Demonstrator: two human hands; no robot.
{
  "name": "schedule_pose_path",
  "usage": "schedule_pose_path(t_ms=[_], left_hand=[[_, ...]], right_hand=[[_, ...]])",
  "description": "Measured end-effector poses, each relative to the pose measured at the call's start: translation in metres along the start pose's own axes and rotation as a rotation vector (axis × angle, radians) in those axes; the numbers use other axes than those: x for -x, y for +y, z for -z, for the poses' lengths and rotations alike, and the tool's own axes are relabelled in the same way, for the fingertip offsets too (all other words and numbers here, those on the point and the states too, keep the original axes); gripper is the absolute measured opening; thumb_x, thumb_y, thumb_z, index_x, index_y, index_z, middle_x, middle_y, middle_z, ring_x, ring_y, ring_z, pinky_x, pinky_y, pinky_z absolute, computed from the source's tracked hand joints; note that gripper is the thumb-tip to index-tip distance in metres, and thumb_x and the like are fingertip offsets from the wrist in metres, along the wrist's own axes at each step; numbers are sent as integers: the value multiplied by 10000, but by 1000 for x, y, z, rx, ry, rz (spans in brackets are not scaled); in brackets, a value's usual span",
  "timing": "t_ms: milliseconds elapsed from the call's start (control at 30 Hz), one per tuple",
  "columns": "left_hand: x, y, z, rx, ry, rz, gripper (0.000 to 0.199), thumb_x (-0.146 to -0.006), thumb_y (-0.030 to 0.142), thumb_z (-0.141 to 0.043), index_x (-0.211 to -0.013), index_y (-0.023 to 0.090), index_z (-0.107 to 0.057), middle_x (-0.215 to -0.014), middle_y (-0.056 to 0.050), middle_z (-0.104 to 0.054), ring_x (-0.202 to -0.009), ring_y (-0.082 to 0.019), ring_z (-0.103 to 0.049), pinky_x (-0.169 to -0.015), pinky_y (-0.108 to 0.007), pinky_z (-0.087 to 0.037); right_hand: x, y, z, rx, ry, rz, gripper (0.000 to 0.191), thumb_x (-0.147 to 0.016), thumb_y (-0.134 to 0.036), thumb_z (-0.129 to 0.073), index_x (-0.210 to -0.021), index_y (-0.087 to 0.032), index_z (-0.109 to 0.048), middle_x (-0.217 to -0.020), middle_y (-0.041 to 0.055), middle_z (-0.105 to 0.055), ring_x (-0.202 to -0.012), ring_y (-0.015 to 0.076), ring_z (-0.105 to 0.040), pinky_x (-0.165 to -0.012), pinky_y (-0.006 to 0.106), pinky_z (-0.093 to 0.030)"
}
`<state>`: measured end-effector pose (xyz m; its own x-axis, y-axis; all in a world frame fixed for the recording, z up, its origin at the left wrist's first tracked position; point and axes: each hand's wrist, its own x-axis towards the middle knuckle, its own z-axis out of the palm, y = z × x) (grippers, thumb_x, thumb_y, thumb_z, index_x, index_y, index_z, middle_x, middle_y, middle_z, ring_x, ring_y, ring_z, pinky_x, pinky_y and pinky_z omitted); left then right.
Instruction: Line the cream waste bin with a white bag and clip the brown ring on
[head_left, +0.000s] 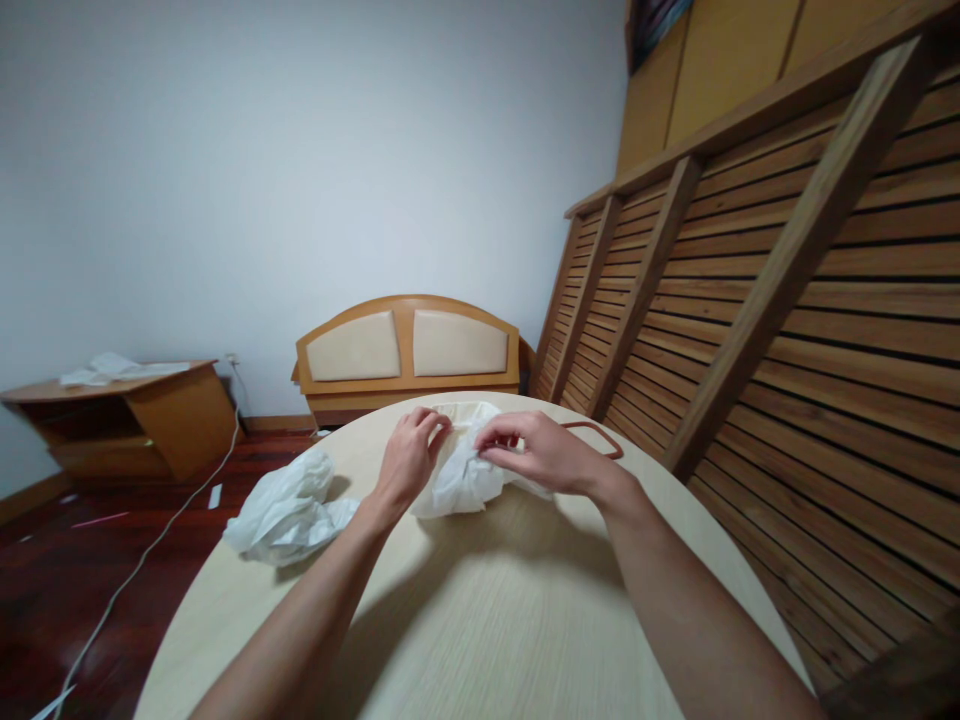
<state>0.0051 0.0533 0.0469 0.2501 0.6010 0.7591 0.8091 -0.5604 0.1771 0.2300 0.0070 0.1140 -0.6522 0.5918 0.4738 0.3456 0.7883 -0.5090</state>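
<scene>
White bag [461, 490], thin, crumpled, on the far half of the pale tabletop [480, 640], between both hands. From the left: low wooden cabinet [180, 425], white sheeting [112, 370] on top; pale cord [172, 520] across dark red floor. Crumpled white bundle [289, 510] at the tabletop's left side, apart from the bag. Left hand [405, 455]: fingers bent at the bag's left edge; cannot tell whether its grip is closed. Right hand [551, 450]: grip pinching the bag's film between thumb and fingers. Just beyond that wrist, a brown loop [609, 439]. Far right, slatted wooden panel [757, 290], leaning.
</scene>
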Motion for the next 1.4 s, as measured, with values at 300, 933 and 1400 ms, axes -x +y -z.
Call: schedule_pose_path(t_ms=[300, 933, 1400], left_hand=[[1, 7, -2, 144, -123, -108, 122, -935, 285, -605, -935, 219, -708, -973, -61, -681, -921, -201, -631, -848, -331, -503], [-3, 38, 17, 484, -269, 30, 175, -896, 337, -608, -848, 179, -667, -879, -30, -645, -730, -131, -565, -620, -229, -453], [5, 16, 12, 480, -656, 115, 168, -823, 332, -645, -880, 178, -678, -825, -29, -717, -688, -155, -614, -591, -233, -436]], right_hand=[[-2, 36, -4, 298, 224, -32, 91, -898, -268, -652, -926, -218, -722, -1196, 76, -673, -1151, 225, -583, -1028, 386, -401], [-4, 35, -6, 77, 153, -29, 128, -936, -282, -595, -938, -199, -693, -924, 18, -724, -859, 162, -647, -809, 264, -445], [-2, 44, -4, 145, 160, -70, 157, -966, -300, -544, -967, -194, -659, -949, 37, -711, -869, 176, -632, -814, 285, -448]])
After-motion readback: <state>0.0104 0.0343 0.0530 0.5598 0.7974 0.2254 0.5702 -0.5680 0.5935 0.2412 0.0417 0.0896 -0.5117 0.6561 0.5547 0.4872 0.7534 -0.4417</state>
